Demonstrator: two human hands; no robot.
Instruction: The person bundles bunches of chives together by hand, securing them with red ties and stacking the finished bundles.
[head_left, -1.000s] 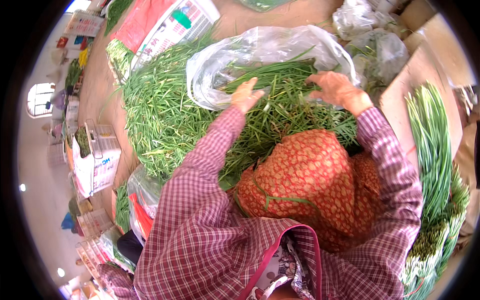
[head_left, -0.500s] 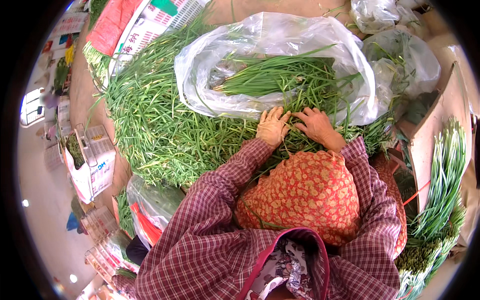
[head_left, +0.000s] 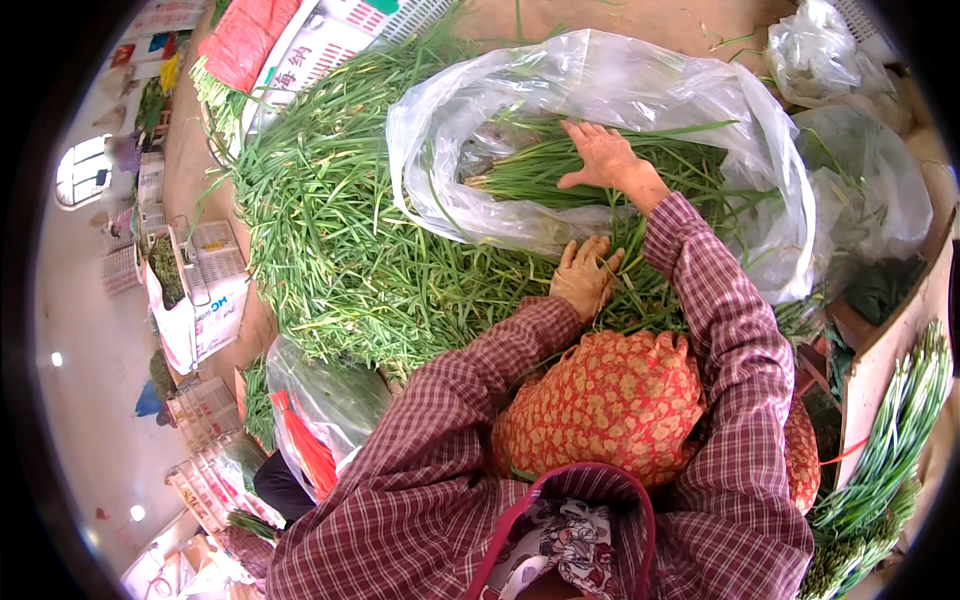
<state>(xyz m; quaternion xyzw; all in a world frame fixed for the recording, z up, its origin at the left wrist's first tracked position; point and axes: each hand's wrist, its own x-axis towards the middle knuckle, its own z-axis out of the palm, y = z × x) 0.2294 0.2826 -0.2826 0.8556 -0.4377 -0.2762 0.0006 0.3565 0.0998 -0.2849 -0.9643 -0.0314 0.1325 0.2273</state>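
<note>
My right hand [head_left: 607, 160] reaches over the near wall of a clear plastic bag [head_left: 430, 180]. Its fingers are spread, resting on or just above a bundle of long green chives [head_left: 530, 172] that lies inside with the pale stem ends to the left. My left hand [head_left: 587, 280], in a pale thin glove, lies with fingers stretched out on the loose chives [head_left: 400, 290] just in front of the bag's near edge. Neither hand visibly grips anything. A red floral cloth [head_left: 600, 400] bulges over my lap between my forearms.
A white crate [head_left: 330, 50] with a red bag [head_left: 248, 42] stands at the far left. Crumpled clear plastic [head_left: 815, 55] lies at the far right. Tied green bunches [head_left: 890, 430] stand beside a cardboard panel [head_left: 900, 310] on the right. A lidded basket [head_left: 205, 290] sits at left.
My right hand has moved from the loose chives beside my left hand, forward over the bag's edge onto the bundle inside. My left hand stays by the bag. The whole view has shifted slightly.
</note>
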